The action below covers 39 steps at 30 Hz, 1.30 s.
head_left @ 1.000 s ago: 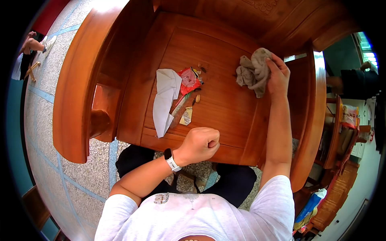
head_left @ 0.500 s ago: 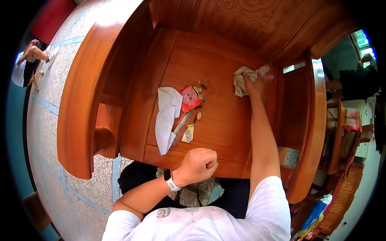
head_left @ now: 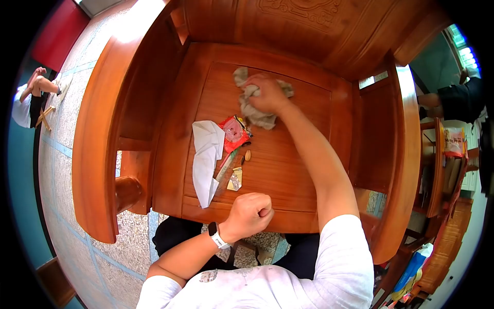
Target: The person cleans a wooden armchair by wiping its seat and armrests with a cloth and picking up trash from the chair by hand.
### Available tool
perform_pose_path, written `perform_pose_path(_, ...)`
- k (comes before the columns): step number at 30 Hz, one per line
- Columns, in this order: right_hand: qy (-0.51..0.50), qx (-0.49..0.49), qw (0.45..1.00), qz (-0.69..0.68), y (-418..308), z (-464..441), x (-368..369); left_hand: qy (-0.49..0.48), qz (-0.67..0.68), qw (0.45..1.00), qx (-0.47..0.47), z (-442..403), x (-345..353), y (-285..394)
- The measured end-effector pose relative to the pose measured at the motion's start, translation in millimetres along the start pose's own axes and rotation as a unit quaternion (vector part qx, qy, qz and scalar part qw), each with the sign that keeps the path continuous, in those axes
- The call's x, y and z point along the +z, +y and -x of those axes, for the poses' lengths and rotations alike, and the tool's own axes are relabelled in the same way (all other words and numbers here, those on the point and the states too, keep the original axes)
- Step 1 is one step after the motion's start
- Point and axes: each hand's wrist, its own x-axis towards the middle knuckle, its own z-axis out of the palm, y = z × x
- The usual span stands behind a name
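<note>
My right hand (head_left: 265, 93) is closed on a grey-beige cloth (head_left: 260, 117), pressed to the wooden seat (head_left: 288, 170) toward its back. My left hand (head_left: 248, 217), a watch on its wrist, is a fist over the seat's front edge; whatever it may hold is hidden. On the left half of the seat lie a folded white paper (head_left: 207, 154), a red wrapper (head_left: 234, 133), a small cream-and-yellow packet (head_left: 235, 179), a thin clear wrapper between them, and a few small brown bits, one of them pale tan (head_left: 248, 155).
Broad wooden armrests (head_left: 95, 149) flank the seat, with a carved backrest (head_left: 309, 26) behind. A seated person (head_left: 36, 98) is at the far left, and another person in dark clothing (head_left: 458, 100) at the far right. Packages (head_left: 454, 141) stand at the right.
My right hand has swept the cloth from the seat's back right toward the back left, near the red wrapper. My left hand stays a fist at the front edge. The view has shifted slightly.
</note>
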Motion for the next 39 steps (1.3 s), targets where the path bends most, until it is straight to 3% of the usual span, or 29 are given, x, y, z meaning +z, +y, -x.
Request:
perform_pose_path(1, -0.027, -0.013, 0.995, -0.096, -16, 4, -5, -0.002, -0.005, 1.000, -0.013, 0, 2, 0)
perform_pose_path(2, -0.004, 0.089, 0.990, -0.112, -30, 11, -16, -0.004, -0.004, 1.000, -0.015, -2, 3, 0)
perform_pose_path(4, 0.052, 0.150, 0.940, -0.302, -35, 23, -48, 0.002, -0.017, 1.000, 0.002, -6, 4, 0)
perform_pose_path(8, 0.130, 0.126, 0.900, -0.397, -18, 60, -132, 0.008, -0.001, 1.000, -0.012, -6, 5, -3)
perform_pose_path(13, 0.202, 0.249, 0.925, -0.206, 46, 83, -164, 0.002, 0.002, 0.999, -0.039, -6, 3, -7)
perform_pose_path(15, 0.108, 0.273, 0.949, 0.114, 129, 85, -132, 0.003, -0.008, 0.999, -0.038, -5, 0, -8)
perform_pose_path(19, 0.020, 0.327, 0.914, 0.241, 111, 38, -120, -0.003, -0.016, 0.998, -0.055, -6, -5, -9)
perform_pose_path(20, -0.088, 0.374, 0.899, 0.210, 85, 21, -133, -0.001, -0.012, 0.998, -0.058, -8, -6, -8)
perform_pose_path(23, -0.108, 0.392, 0.896, 0.181, 90, 13, -133, 0.002, -0.001, 0.997, -0.079, -10, -3, -10)
perform_pose_path(25, 0.082, 0.224, 0.949, 0.208, 103, 25, -102, -0.002, -0.002, 0.997, -0.080, -7, -2, -11)
perform_pose_path(27, 0.113, 0.090, 0.941, 0.307, 93, 11, -69, -0.010, -0.007, 0.997, -0.080, -8, 2, -13)
perform_pose_path(29, -0.091, 0.291, 0.931, 0.200, 36, -27, -83, -0.011, -0.003, 0.995, -0.101, -6, 3, -15)
perform_pose_path(30, -0.088, 0.297, 0.930, 0.197, 32, -31, -73, -0.018, -0.005, 0.995, -0.101, -4, 4, -15)
perform_pose_path(32, -0.102, 0.142, 0.938, 0.298, 31, -44, -62, -0.006, -0.024, 0.994, -0.103, -7, 6, -21)
perform_pose_path(36, -0.067, 0.132, 0.945, 0.290, 24, -38, -60, 0.005, -0.044, 0.992, -0.115, -8, 5, -26)
perform_pose_path(39, -0.055, 0.226, 0.920, 0.315, 30, -28, -76, 0.023, -0.017, 0.991, -0.129, -11, 3, -25)
